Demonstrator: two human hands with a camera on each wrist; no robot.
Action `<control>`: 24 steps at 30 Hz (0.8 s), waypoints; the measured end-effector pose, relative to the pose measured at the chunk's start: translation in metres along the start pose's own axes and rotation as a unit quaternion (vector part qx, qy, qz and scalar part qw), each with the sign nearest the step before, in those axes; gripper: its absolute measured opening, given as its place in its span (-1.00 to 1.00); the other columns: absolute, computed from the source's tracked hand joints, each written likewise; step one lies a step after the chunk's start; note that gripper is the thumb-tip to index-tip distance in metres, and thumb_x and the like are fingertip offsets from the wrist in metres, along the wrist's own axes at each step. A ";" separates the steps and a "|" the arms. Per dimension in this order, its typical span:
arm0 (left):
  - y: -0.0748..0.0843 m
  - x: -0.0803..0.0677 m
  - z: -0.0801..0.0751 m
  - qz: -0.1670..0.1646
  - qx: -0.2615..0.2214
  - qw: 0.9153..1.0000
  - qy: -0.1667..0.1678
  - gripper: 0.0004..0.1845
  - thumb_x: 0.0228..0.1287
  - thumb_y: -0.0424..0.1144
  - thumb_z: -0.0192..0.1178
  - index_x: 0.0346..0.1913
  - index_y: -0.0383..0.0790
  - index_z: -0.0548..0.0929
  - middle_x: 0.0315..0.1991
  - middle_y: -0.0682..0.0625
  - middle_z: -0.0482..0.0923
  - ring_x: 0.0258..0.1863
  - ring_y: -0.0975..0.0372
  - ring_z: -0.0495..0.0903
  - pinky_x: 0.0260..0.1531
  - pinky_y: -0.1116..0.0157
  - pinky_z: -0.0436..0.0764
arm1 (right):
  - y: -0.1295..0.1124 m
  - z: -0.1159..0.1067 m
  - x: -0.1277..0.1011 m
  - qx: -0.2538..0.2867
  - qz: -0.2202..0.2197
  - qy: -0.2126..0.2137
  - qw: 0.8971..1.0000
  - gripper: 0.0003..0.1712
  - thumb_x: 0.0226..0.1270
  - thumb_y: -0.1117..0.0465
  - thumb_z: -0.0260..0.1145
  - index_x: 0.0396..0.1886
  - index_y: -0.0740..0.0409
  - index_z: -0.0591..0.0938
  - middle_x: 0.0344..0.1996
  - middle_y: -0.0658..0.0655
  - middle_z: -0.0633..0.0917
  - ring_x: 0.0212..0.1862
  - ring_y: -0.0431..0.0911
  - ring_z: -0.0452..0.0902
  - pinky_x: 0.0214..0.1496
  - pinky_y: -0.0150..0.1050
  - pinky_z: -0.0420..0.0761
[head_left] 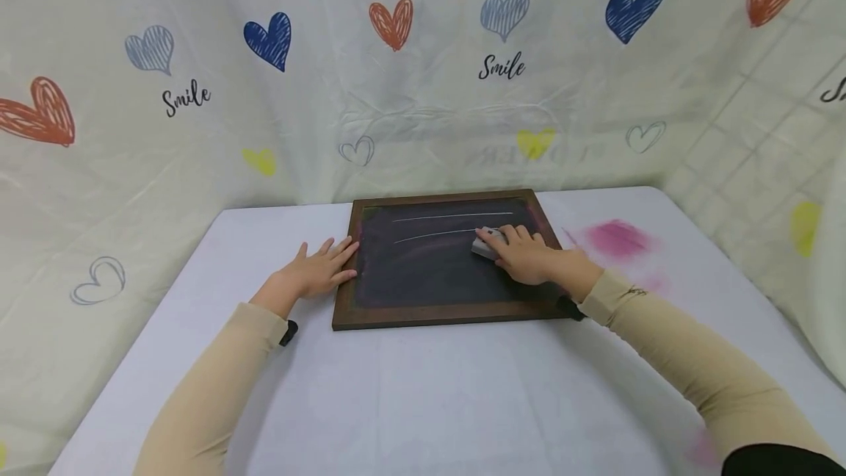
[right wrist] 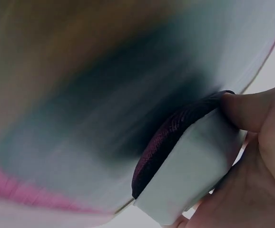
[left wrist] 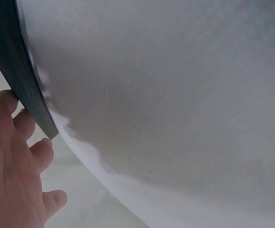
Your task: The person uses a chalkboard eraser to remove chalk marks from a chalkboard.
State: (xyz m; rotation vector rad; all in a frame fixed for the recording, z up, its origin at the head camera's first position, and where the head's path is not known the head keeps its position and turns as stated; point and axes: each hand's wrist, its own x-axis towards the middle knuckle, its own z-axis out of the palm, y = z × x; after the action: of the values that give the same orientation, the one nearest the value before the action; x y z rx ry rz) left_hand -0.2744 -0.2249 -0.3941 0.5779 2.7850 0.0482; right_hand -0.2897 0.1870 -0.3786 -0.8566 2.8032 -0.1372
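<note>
— Where is the chalkboard?
— Flat near the tabletop's far edge. The left hand rests spread on its left frame.
— And the right hand?
— Its grip pinches an eraser against the board.

White-covered table with a wood-framed chalkboard lying flat on it (two chalk lines near the top), plus a pink smudge just beside it.
</note>
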 end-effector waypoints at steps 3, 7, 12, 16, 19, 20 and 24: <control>0.001 0.000 -0.001 0.000 0.003 1.000 0.000 -0.23 0.65 0.18 -0.20 0.68 -0.12 -0.08 0.67 -0.15 -0.18 0.61 -0.16 -0.16 0.40 -0.39 -0.24 | -0.020 0.002 -0.006 0.000 -0.043 -0.002 0.999 -0.27 0.66 0.19 0.09 0.67 0.04 0.03 0.41 0.46 0.24 0.37 0.34 0.19 0.16 0.23 0.35; 0.001 0.001 -0.001 -0.002 -0.001 1.000 -0.002 -0.23 0.65 0.18 -0.18 0.68 -0.13 -0.07 0.67 -0.16 -0.17 0.61 -0.17 -0.15 0.40 -0.40 -0.24 | -0.048 0.006 -0.013 -0.008 -0.103 -0.006 0.995 -0.27 0.66 0.19 0.11 0.67 0.05 0.05 0.41 0.43 0.27 0.37 0.31 0.21 0.20 0.26 0.37; 0.001 0.001 -0.001 -0.003 0.001 1.000 -0.004 -0.23 0.65 0.17 -0.17 0.68 -0.13 -0.07 0.67 -0.17 -0.17 0.61 -0.17 -0.14 0.40 -0.40 -0.24 | -0.065 0.011 -0.017 -0.026 -0.140 -0.010 0.990 -0.26 0.67 0.17 0.10 0.68 0.03 0.03 0.43 0.38 0.27 0.40 0.27 0.21 0.25 0.25 0.36; 0.002 0.000 -0.002 -0.004 0.003 1.000 -0.003 -0.23 0.65 0.17 -0.17 0.68 -0.14 -0.06 0.66 -0.17 -0.16 0.60 -0.18 -0.14 0.40 -0.40 -0.23 | -0.064 0.009 -0.015 -0.026 -0.146 -0.010 0.989 -0.26 0.66 0.18 0.11 0.68 0.03 0.03 0.41 0.36 0.30 0.37 0.26 0.25 0.23 0.24 0.39; 0.001 0.000 -0.002 -0.004 0.003 1.000 -0.004 -0.23 0.65 0.17 -0.17 0.68 -0.14 -0.06 0.66 -0.18 -0.16 0.60 -0.18 -0.14 0.40 -0.40 -0.23 | -0.058 0.006 -0.012 -0.018 -0.140 -0.010 0.990 -0.26 0.66 0.18 0.11 0.68 0.04 0.03 0.40 0.38 0.31 0.34 0.27 0.27 0.20 0.24 0.41; 0.001 0.000 -0.001 -0.004 0.002 1.000 -0.004 -0.23 0.65 0.17 -0.17 0.68 -0.14 -0.06 0.66 -0.18 -0.16 0.60 -0.18 -0.14 0.40 -0.40 -0.24 | -0.054 0.006 -0.009 -0.018 -0.134 -0.010 0.991 -0.26 0.67 0.17 0.10 0.68 0.04 0.03 0.41 0.39 0.30 0.35 0.28 0.27 0.20 0.24 0.41; 0.002 0.000 -0.001 -0.002 0.000 1.000 -0.003 -0.23 0.64 0.17 -0.17 0.68 -0.15 -0.06 0.66 -0.18 -0.16 0.60 -0.18 -0.14 0.40 -0.40 -0.25 | -0.032 0.001 -0.001 -0.009 -0.092 -0.004 0.996 -0.27 0.67 0.16 0.08 0.68 0.04 0.03 0.42 0.42 0.27 0.37 0.32 0.23 0.20 0.26 0.38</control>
State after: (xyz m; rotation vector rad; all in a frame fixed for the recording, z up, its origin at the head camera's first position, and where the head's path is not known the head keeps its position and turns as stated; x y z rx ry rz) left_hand -0.2744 -0.2231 -0.3931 0.5706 2.7798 0.0463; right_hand -0.2713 0.1605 -0.3748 -1.1160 2.7174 -0.1351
